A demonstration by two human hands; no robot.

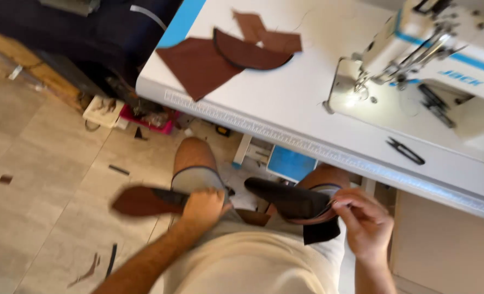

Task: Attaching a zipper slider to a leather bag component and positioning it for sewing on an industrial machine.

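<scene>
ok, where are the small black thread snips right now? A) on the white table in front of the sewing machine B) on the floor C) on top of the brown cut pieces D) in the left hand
A: the black thread snips lie on the white table, just in front of the sewing machine, apart from both hands.
</scene>
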